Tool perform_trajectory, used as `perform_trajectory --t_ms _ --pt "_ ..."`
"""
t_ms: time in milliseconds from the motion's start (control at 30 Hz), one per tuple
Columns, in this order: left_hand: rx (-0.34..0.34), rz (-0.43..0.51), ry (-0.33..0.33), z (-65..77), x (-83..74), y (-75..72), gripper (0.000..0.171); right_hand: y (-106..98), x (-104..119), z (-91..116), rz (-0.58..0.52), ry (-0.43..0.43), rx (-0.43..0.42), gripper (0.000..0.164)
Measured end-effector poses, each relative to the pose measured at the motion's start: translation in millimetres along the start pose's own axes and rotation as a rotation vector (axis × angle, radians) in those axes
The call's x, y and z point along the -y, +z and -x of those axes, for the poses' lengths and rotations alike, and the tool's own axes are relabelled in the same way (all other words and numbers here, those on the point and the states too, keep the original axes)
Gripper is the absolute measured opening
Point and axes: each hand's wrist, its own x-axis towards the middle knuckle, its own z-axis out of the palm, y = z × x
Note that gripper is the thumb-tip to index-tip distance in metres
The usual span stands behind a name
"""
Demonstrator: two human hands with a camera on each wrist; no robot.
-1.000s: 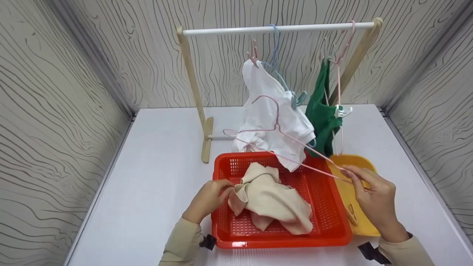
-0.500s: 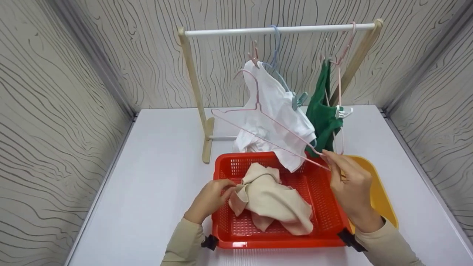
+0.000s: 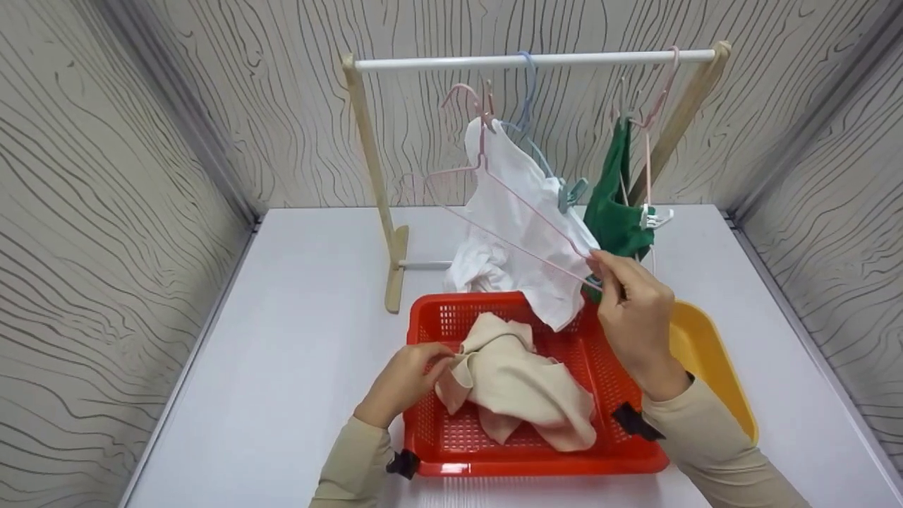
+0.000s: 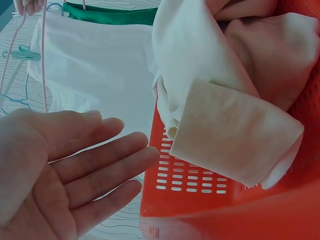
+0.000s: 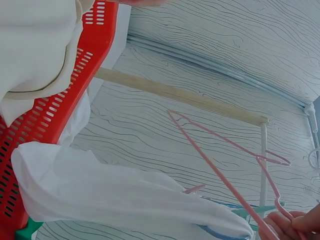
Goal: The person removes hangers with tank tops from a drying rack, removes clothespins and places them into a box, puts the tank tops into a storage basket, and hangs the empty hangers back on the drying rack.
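Observation:
My right hand [image 3: 635,310] pinches one end of a pink wire hanger [image 3: 482,162], which slants up and left in front of a hanging white garment [image 3: 515,212]. In the right wrist view, thumb and fingers grip the same hanger [image 5: 215,170], and no clothing is on it. My left hand [image 3: 405,377] is at the left rim of a red basket [image 3: 536,467], beside a crumpled beige garment [image 3: 525,374]. The left wrist view has this hand [image 4: 75,175] with its fingers extended, apart from the beige cloth [image 4: 235,130].
Behind the basket stands a rack with a white rail [image 3: 451,62] and wooden legs [image 3: 370,155]. The white garment hangs there on a blue hanger [image 3: 528,92] with clips, beside a green garment [image 3: 614,212]. A yellow tray [image 3: 716,367] sits right of the basket.
My right hand has carried the pink hanger up and left, from over the yellow tray toward the rack; its hook is now nearer the rail. The left hand stays nearly still.

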Motion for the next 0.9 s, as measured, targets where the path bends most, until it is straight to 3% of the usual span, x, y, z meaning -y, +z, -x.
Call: perform_trajectory --t_ms 267,900 --pt "0.007 0.002 0.001 -0.9 -0.6 1.0 0.020 16 3 -10 -0.012 0.030 -0.011 0.019" --pt "0.006 0.003 -0.013 -0.9 -1.8 1.8 0.020 45 23 -37 -0.002 0.008 -0.040 0.019"
